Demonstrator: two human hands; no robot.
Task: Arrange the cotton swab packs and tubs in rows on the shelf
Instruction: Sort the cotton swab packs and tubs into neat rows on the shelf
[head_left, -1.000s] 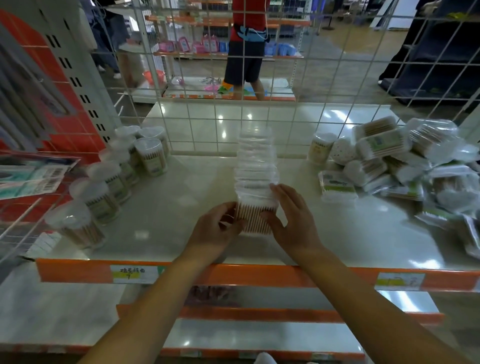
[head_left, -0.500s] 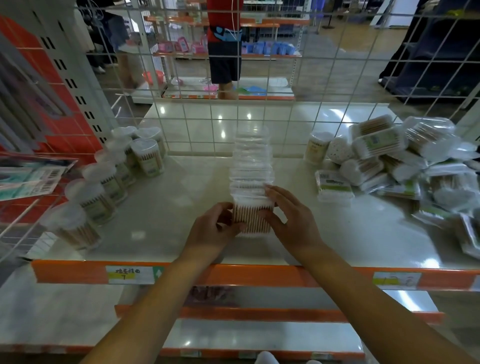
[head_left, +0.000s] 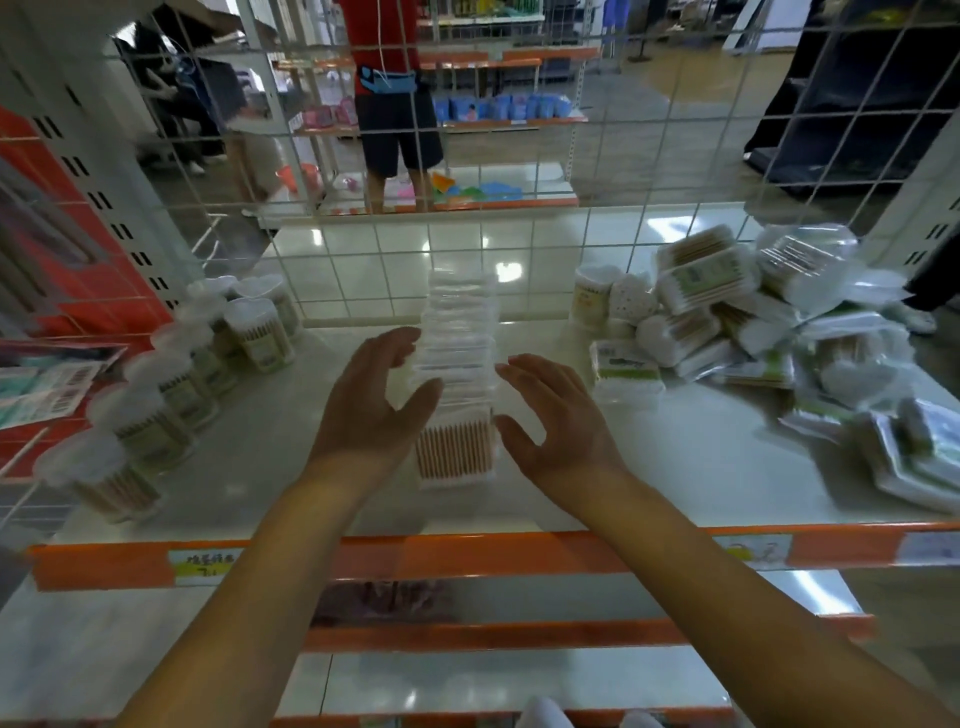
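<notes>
Both hands, left (head_left: 371, 400) and right (head_left: 558, 415), hovered open-fingered, holding nothing; between their fingertips stood the row of packs (head_left: 457, 374), probably light, slippery, best squeezed sidewise.

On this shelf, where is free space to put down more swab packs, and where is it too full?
Bare shelf lies between the middle row of packs and the loose pile on the right, and between that row and the tubs along the left. The right hand and left hand flank the row. The right end is crowded.
</notes>
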